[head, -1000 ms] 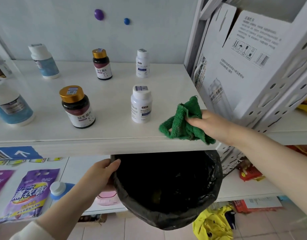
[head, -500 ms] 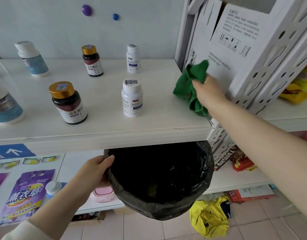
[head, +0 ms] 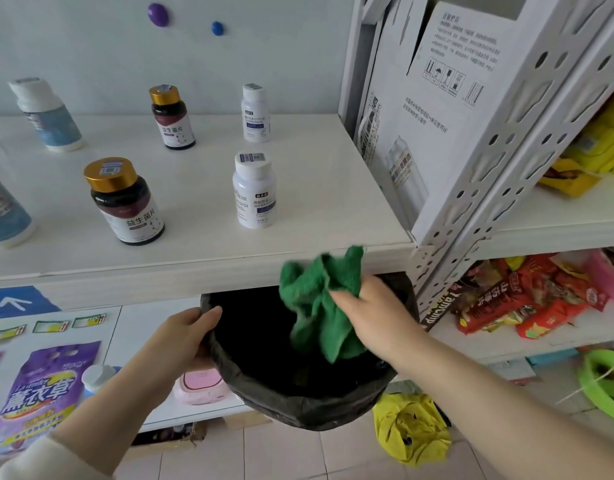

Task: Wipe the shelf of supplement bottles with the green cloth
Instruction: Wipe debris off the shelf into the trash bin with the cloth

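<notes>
My right hand (head: 374, 313) grips the bunched green cloth (head: 319, 299) just below the front edge of the white shelf (head: 316, 202), over the mouth of a black-lined bin (head: 298, 400). My left hand (head: 184, 337) holds the bin's left rim. On the shelf stand a white bottle (head: 254, 190) near the front, a dark bottle with a gold cap (head: 125, 202) to its left, and behind them another dark bottle (head: 172, 117) and a small white bottle (head: 255, 112). Blue-labelled bottles (head: 47, 114) stand at the far left.
A white cardboard box (head: 437, 109) leans against the perforated shelf upright (head: 499, 161) at the right. Snack packets (head: 527, 292) fill the lower right shelf. A purple pouch (head: 39, 393) and a pink item (head: 201, 384) lie on the lower left shelf. A yellow bag (head: 409, 427) lies on the floor.
My right hand has brought the cloth from the shelf's right side near the box down past the front edge, over the bin. My left hand has kept its hold on the rim.
</notes>
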